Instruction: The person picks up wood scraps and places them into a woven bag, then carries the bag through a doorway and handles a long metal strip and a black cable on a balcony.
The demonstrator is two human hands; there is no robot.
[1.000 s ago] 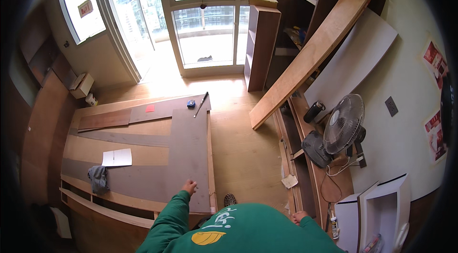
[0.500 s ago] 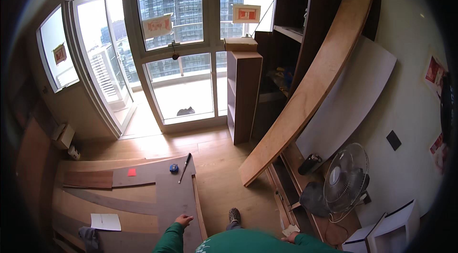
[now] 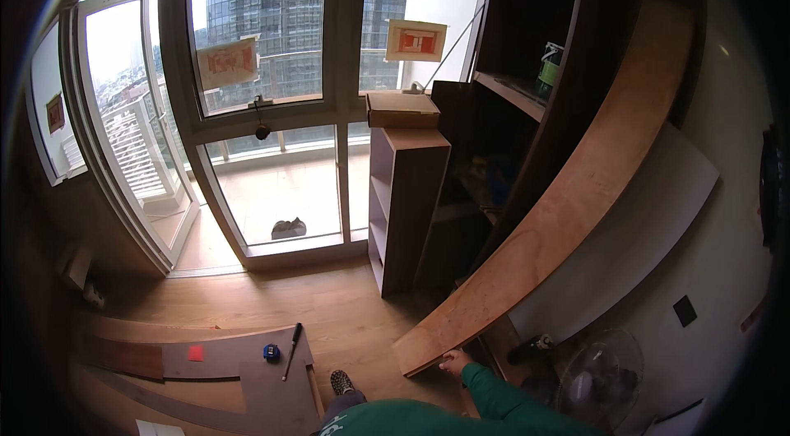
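Main component: a long wooden board (image 3: 568,222), positioned at the right of the view. The board is tilted, with its upper end beside the tall dark cabinet (image 3: 510,95) and its lower end low over the floor (image 3: 354,304). Contact between the lower end and the floor cannot be confirmed.

Right hand (image 3: 454,362): located at the lower edge of the board, close to its bottom end. The fingers are bent and meet the edge; whether they are closed around it cannot be told. Left hand: outside the view; its state cannot be told.

Adjacent components: a pale panel (image 3: 650,222) leans behind the board, on the wall side. Below this panel are a black cylinder (image 3: 527,349) and a fan (image 3: 599,378) with a round wire guard. A dark wall plate (image 3: 685,311) is fitted above the fan. A green bucket (image 3: 549,72) stands in the cabinet. To the left of the cabinet, a narrow shelf unit (image 3: 418,206) stands upright and carries a flat cardboard box (image 3: 401,112).

Lower left: layered brown panels (image 3: 276,403) lie flat. On them are a blue tape measure (image 3: 271,352), a dark-handled rod (image 3: 293,351) just beside it, and a red square (image 3: 195,353). A patterned shoe (image 3: 341,382) is next to the panels' right edge
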